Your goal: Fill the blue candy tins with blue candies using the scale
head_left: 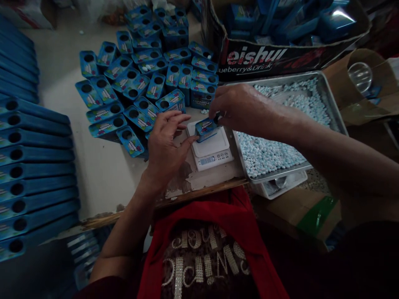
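A small blue candy tin [205, 128] with a printed top rests on the white digital scale [215, 158]. My left hand [170, 143] is beside the tin, its fingers spread and its thumb tip at the tin's near left edge. Over the tin's right end is my right hand [235, 106], fingertips pinched together; what they hold, if anything, is hidden. To the right, under my right forearm, a metal tray [338, 120] bears many small pale blue and white candies [271, 155]. A few loose candies lie just behind the scale.
Many blue tins [132, 83] with round holes stand crowded behind my left hand. Stacked blue tins [37, 166] line the left side. A black printed carton [249, 56] of blue boxes stands at the back right, a brown paper bag [349, 91] beside it. The table's wooden edge [199, 193] is worn.
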`<state>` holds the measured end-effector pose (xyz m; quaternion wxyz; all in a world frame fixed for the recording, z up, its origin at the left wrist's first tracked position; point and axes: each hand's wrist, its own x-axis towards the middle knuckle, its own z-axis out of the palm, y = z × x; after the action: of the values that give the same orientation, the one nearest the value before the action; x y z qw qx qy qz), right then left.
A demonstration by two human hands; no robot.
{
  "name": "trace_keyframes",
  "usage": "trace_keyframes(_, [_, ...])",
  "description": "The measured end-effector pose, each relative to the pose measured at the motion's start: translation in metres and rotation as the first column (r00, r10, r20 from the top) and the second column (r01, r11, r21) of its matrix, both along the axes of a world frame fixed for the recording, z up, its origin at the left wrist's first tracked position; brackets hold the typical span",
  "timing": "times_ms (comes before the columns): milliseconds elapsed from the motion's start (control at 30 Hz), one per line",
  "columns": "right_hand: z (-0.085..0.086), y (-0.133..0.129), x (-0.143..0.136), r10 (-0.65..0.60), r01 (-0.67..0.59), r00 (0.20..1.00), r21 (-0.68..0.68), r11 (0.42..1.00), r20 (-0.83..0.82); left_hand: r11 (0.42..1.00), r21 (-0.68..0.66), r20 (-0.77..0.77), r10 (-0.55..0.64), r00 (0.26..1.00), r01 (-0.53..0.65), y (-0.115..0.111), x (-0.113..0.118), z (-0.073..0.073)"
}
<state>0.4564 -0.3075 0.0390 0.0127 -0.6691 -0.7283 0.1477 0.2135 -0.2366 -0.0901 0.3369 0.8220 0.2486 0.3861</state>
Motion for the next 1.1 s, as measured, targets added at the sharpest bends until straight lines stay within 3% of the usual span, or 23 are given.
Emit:
trace_keyframes(100, [-0.004,-0.006,0.020,-0.011,0.016,0.999,0.160,0.987,-0.032,0.999,-0.040,-0.038,0.011,0.999,-0.012,0.001,-0.005,0.006])
trace_keyframes(200, [-0.019,-0.033,0.066,-0.224,0.214,0.974,0.284,0.935,0.005,0.999,-0.046,-0.039,0.001,0.999,-0.003,0.003,-0.010,0.013])
trace_keyframes(267, [-0.041,-0.069,0.101,-0.360,0.342,0.929,0.169,0.924,0.084,0.999,-0.041,-0.032,-0.003,0.999,0.002,0.004,-0.011,0.017])
trace_keyframes(300, [-0.055,-0.091,0.116,-0.372,0.371,0.922,0.030,0.928,0.109,0.999,-0.039,-0.034,-0.002,0.999,0.001,0.005,-0.010,0.019])
trace_keyframes(367, [-0.088,-0.139,0.134,-0.307,0.322,0.941,-0.091,0.942,0.144,1.000,-0.011,-0.026,0.008,1.000,-0.008,0.006,-0.006,0.023])
trace_keyframes(467, [-0.132,-0.200,0.131,-0.239,0.265,0.952,-0.123,0.956,0.193,0.997,0.059,-0.014,0.050,0.999,-0.049,0.007,0.000,0.028])
trace_keyframes(533, [-0.150,-0.223,0.122,-0.169,0.189,0.966,-0.091,0.978,0.195,0.993,0.089,-0.049,0.078,0.996,-0.073,0.008,0.003,0.030])
trace_keyframes(633, [-0.165,-0.225,0.119,-0.078,0.075,0.977,0.022,0.997,0.197,0.990,0.094,-0.127,0.118,0.985,-0.106,0.006,0.003,0.028])
trace_keyframes(733, [-0.173,-0.200,0.134,-0.039,0.038,0.990,0.013,0.999,0.137,0.989,0.080,-0.145,0.138,0.980,-0.127,0.002,-0.001,0.024])
trace_keyframes(800, [-0.174,-0.180,0.150,-0.149,0.149,0.989,-0.026,0.988,0.015,0.990,0.078,-0.160,0.131,0.979,-0.119,-0.002,-0.004,0.023])
trace_keyframes(833, [-0.173,-0.172,0.157,-0.274,0.271,0.957,-0.041,0.962,-0.093,0.990,0.079,-0.174,0.128,0.976,-0.116,-0.004,-0.006,0.023])
trace_keyframes(867, [-0.170,-0.165,0.162,-0.424,0.420,0.872,-0.070,0.905,-0.243,0.990,0.081,-0.188,0.129,0.974,-0.115,-0.006,-0.007,0.023])
trace_keyframes(900, [-0.167,-0.160,0.167,-0.562,0.560,0.714,-0.141,0.816,-0.417,0.990,0.080,-0.203,0.128,0.971,-0.113,-0.008,-0.008,0.023])
trace_keyframes(933, [-0.163,-0.157,0.169,-0.656,0.653,0.486,-0.259,0.712,-0.578,0.991,0.076,-0.215,0.128,0.968,-0.114,-0.009,-0.008,0.022])
trace_keyframes(1000, [-0.154,-0.155,0.168,-0.690,0.650,-0.023,-0.535,0.539,-0.723,0.991,0.058,-0.219,0.133,0.967,-0.123,-0.012,-0.003,0.016])
trace_keyframes(1033, [-0.150,-0.155,0.164,-0.667,0.591,-0.216,-0.639,0.492,-0.713,0.991,0.046,-0.210,0.135,0.968,-0.129,-0.013,0.002,0.011])
trace_keyframes(1100, [-0.144,-0.159,0.155,-0.606,0.482,-0.443,-0.746,0.460,-0.660,0.992,0.010,-0.171,0.128,0.977,-0.128,-0.016,0.017,-0.004])
